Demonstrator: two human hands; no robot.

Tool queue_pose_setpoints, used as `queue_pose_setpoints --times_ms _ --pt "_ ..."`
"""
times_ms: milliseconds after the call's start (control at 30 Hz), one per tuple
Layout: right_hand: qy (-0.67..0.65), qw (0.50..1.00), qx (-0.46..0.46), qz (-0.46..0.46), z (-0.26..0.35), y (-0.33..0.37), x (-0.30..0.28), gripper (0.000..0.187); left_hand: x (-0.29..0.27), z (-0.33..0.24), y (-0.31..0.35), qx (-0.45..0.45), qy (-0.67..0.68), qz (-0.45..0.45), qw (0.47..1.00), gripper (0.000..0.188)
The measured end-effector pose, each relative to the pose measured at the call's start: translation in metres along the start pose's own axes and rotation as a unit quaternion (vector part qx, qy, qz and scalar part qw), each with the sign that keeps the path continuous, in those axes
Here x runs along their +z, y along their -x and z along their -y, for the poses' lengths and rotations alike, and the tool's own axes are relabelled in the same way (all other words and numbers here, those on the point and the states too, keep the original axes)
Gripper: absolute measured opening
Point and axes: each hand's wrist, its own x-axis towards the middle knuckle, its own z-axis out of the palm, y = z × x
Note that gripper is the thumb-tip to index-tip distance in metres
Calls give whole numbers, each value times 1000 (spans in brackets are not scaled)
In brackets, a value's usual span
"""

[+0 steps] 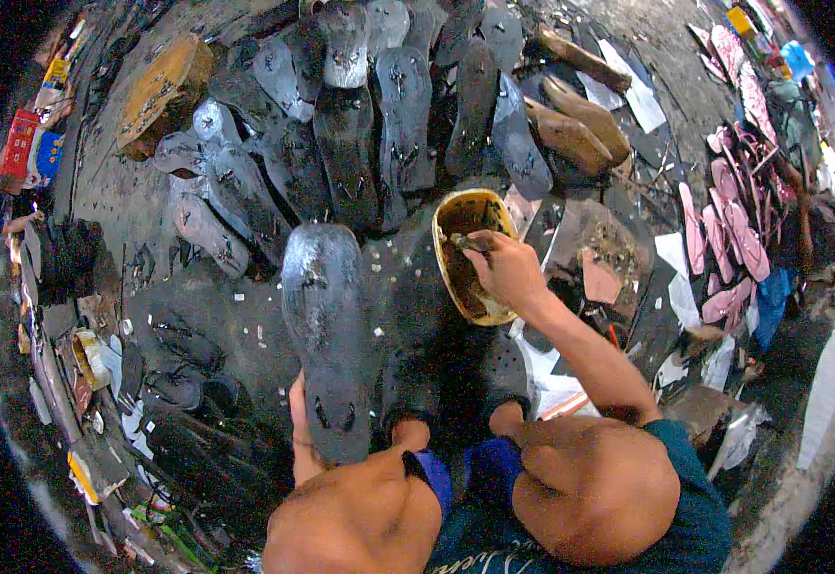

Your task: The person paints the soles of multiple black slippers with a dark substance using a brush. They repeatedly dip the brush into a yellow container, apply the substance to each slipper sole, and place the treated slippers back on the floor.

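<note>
My left hand (300, 407) is mostly hidden behind a long black shoe sole (327, 316), which it supports from the left edge and beneath. The sole's broad, shiny end points away from me; two small dark marks show near its close end. My right hand (506, 271) reaches over a yellowish oval tub (441, 263) whose inside is stained dark brown. Thumb and fingers are pinched together inside the rim, around a small piece too unclear to name.
Several black soles (405, 105) lie in rows ahead. Brown shoe lasts (580, 124) lie at the far right, a yellow-brown block (164, 96) at the far left. Pink straps and soles (738, 230) are heaped to the right. White scraps (551, 378) lie near my right foot.
</note>
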Motion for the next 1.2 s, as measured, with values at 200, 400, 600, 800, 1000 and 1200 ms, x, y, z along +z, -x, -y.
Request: queue_pose_setpoints --times_ms 200,400,600,800,1000,1200 --pt "169 939 87 285 23 68 -99 33 50 -4 8 -18 62 -72 995 56" --pt "-514 787 312 139 30 40 -132 31 75 -17 -48 25 -13 -104 994 54" --pt "-475 852 93 199 118 -24 -83 25 100 -20 -112 82 4 88 993 50" --pt "-305 926 -221 17 130 -54 -42 20 107 -4 -98 71 86 186 976 60" --pt "-324 878 -341 84 130 7 -59 33 100 -32 -104 116 11 50 992 58" --pt "-391 863 -284 146 149 18 -49 34 72 -47 -102 154 44 -24 987 55"
